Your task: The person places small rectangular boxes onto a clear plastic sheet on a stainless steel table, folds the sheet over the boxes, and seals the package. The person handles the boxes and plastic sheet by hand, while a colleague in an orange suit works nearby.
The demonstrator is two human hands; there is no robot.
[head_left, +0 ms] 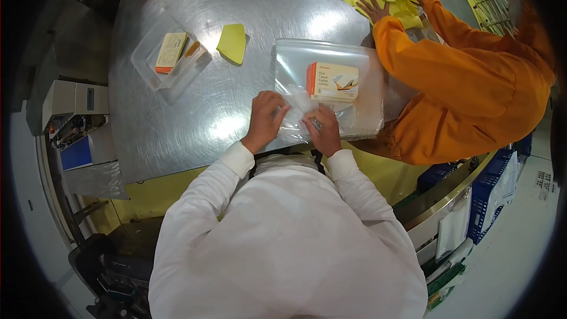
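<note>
Both hands — left hand (266, 119), right hand (323, 132) — pinching glossy clear plastic bag (348, 91), brushed steel table (177, 124)

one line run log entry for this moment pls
left hand: gripping bag edge | right hand: gripping bag edge | clear bag: flat on metal table, small box on it

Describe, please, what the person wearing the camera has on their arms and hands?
Both arms are in long white sleeves of a plain coat-like garment, ending in snug cuffs at the wrists. The left hand and right hand are bare, with no gloves; no rings or watch show.
</note>
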